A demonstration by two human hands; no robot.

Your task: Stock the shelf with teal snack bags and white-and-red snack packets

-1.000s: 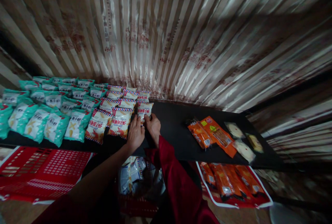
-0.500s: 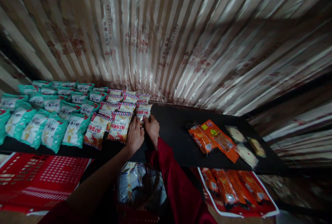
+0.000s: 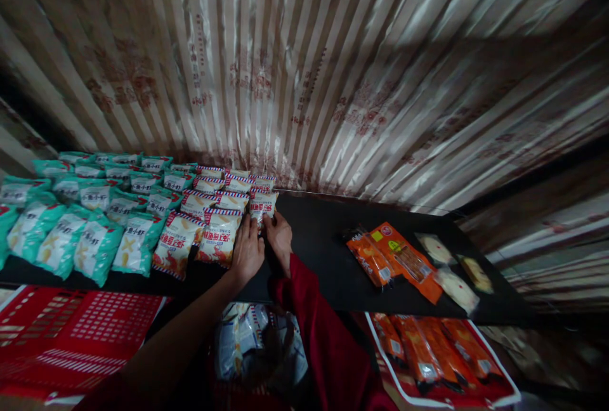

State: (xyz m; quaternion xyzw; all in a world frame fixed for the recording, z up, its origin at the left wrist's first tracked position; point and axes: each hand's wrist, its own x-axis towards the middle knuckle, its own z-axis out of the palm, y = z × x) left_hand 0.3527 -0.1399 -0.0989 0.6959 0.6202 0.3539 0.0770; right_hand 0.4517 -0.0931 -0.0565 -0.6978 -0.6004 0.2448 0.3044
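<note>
A white and red snack bag [image 3: 262, 205] with a striped top edge leans at the right end of the rows on the black shelf [image 3: 314, 271]. My left hand [image 3: 248, 250] grips its lower left side, and my right hand [image 3: 279, 238] has hold of its lower right side. The fingertips are partly hidden against the bag. Just left of my left hand stands a matching snack bag [image 3: 219, 236], with another such bag [image 3: 177, 243] beside it. More of the same kind stand in rows behind them.
Teal snack bags [image 3: 137, 243] fill the shelf's left part. Orange packets [image 3: 399, 255] and pale round packs [image 3: 457, 290] lie at the right. Below are a red basket [image 3: 80, 341], a container of white-blue bags [image 3: 242, 338] and a white-rimmed basket [image 3: 514, 392] with orange packets. A striped curtain [image 3: 285, 81] hangs behind.
Hardly anything differs. Both hands stay on the same snack bag, and the view has shifted very slightly, so the shelf front and baskets sit a little lower.
</note>
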